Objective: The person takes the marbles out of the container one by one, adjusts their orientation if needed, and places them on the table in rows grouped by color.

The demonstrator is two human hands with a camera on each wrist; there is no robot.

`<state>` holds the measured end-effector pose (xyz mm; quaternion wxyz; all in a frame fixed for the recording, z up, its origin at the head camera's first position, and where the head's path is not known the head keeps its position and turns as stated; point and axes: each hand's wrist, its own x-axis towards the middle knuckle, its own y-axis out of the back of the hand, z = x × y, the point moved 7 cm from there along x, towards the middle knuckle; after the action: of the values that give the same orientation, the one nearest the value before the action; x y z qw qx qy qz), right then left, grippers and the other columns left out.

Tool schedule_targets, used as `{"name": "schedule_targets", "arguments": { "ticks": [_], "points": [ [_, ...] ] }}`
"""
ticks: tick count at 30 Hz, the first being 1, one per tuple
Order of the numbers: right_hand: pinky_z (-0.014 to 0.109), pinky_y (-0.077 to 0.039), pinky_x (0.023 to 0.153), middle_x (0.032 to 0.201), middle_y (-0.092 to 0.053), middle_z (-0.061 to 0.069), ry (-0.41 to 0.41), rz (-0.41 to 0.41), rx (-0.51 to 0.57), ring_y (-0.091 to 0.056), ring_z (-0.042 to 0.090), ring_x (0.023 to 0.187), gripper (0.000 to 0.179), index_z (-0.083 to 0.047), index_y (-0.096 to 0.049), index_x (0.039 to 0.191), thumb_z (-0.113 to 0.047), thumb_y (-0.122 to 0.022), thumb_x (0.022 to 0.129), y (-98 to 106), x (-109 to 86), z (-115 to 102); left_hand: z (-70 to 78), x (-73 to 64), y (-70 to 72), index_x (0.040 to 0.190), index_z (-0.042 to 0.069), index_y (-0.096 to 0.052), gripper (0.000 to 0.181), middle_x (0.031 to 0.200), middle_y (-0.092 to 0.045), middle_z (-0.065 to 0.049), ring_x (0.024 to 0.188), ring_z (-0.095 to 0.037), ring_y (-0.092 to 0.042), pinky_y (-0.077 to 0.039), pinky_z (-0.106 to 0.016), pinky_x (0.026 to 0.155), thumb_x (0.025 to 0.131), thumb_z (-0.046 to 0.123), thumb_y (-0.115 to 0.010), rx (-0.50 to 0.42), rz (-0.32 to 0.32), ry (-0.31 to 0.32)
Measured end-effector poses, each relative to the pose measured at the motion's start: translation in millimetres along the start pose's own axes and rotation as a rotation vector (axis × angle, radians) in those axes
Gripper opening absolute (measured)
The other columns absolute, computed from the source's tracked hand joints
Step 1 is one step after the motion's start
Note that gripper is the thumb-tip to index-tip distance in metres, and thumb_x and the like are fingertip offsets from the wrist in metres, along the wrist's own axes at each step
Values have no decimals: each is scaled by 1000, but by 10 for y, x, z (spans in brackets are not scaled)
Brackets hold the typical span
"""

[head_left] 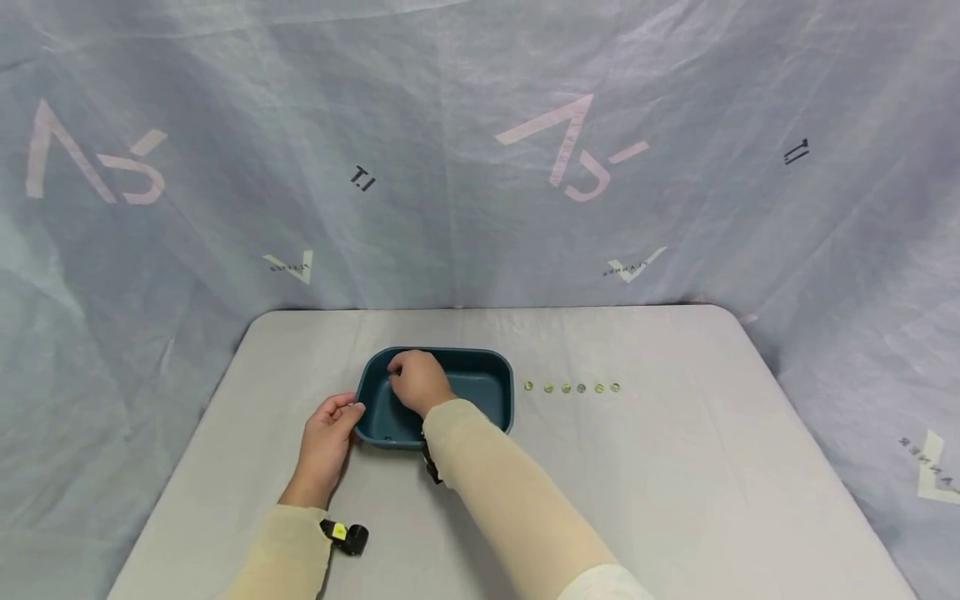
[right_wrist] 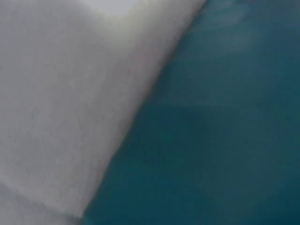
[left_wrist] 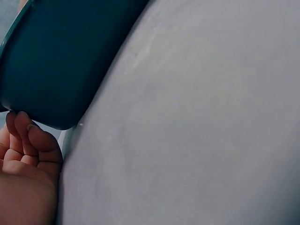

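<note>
- Cloth (head_left: 97,333), grey-blue with pale and dark lettering, hangs at the left and on round behind the desk (head_left: 675,467).
- Cream sleeve on the left arm (head_left: 281,554); a black camera (head_left: 352,539) sits at its cuff, beside a yellow label.
- Left hand (head_left: 324,442) at the left end of the tub, thumb on the rim and fingers bent against the outer wall, pinching it.
- Dark teal tub (head_left: 480,383), upright on the desk, left of its middle; near its front left corner lies a dark speck (head_left: 387,438), too small to name.
- Right hand (head_left: 420,382) reaching down inside the tub toward its left part, fingers curled; the fingertips are hidden, so I cannot tell whether it has hold of anything.
- Cream sleeve on the right arm (head_left: 510,492), crossing the tub's front rim.
- Six little round pieces (head_left: 566,388) in a row on the desk, just right of the tub: five yellow-green, the fourth greyish.
</note>
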<state>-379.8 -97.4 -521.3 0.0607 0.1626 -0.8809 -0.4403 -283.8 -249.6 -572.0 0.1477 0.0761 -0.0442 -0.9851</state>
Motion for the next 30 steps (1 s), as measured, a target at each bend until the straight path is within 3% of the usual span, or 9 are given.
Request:
{"name": "schedule_targets", "arguments": {
  "ticks": [20,30],
  "points": [
    [30,-53,92,120,-72,-5,-14,-77,-61,-65,12,110,23,-18,-76,121,-12,-65,102,-94,79,11,15,-11,8,126,-1,-62,33,99,-65,-14,83,-16,-58,-50,-23,72,103,22,-65,-4,5,-1],
    [29,-52,92,119,-71,-6,30,-106,-143,-65,11,106,21,-19,-76,120,-17,-66,102,-132,84,-30,3,12,9,126,0,-62,34,100,-65,-11,84,-15,-58,-50,-23,73,103,25,-65,8,7,4]
  ]
}}
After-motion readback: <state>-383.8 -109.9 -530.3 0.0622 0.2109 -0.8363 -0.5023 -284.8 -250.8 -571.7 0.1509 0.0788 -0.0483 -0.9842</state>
